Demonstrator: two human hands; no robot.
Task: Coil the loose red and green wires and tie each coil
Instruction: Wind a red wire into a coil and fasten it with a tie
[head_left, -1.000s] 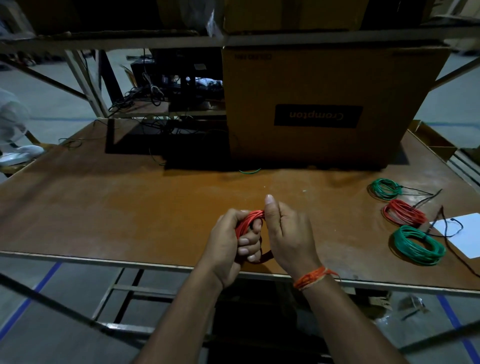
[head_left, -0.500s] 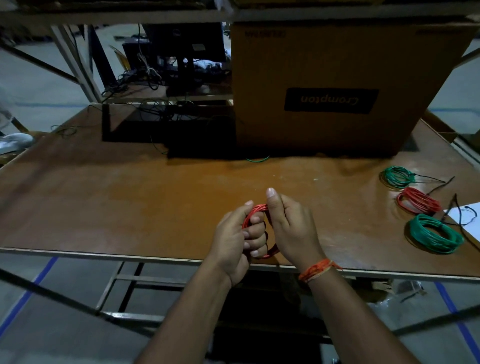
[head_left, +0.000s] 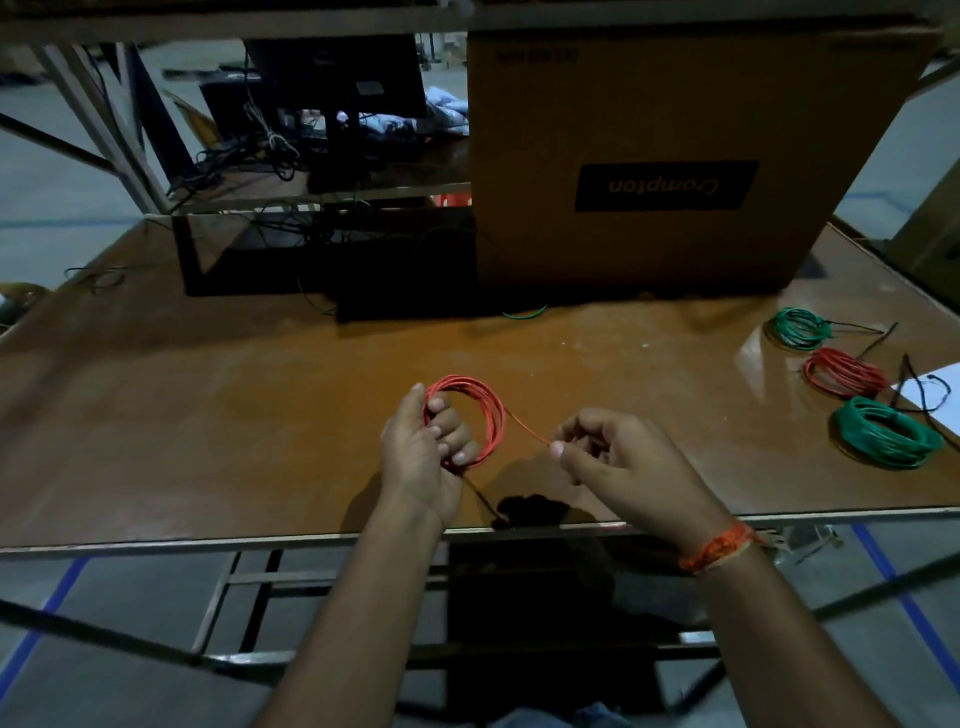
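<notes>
Holding job: the left hand is curled round one side of the red coil, with the fingers poked through the ring, so the loops stay bunched together and do not spring apart.
Pulling job: the right hand pinches the loose red end between thumb and finger and keeps it stretched out to the right, likely so it can be wound round the loops to tie them.
Grip on each side: left grip wrapped round the coil; right grip pinched tight on the end of the wire.
Where the coil is: up in the air just above the near part of the desk, in front of the person, not lying on it.
Which way it faces: the ring stands up on its edge, with its open hole facing partly toward the person.
Long way of the loose end: it runs almost flat from the coil's right side, sloping down a little to the right hand.
Dark bit below: a thin dark strand hangs from the bottom of the coil; I cannot tell what it is.
Done pile: far right on the desk lie a small green coil, another red coil and a big green coil, close together, kept out of the way.
Behind: a big cardboard box stands at the back of the desk.
</notes>
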